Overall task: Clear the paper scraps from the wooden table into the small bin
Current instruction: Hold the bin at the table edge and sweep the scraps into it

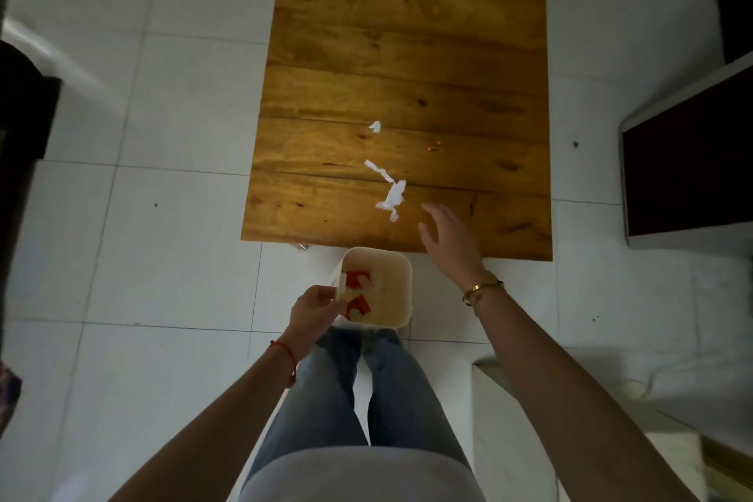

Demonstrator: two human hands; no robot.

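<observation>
Desk: white paper scraps near its front edge.
Bin: just before the desk, red scraps inside.
Left hand: fingers grasping bin rim.
Right hand: fingers released, over desk edge.

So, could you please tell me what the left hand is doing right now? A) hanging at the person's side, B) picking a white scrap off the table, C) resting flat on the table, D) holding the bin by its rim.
D: the left hand has its grip on the near-left rim of the bin, while the right hand reaches open toward the white scraps on the table.
</observation>
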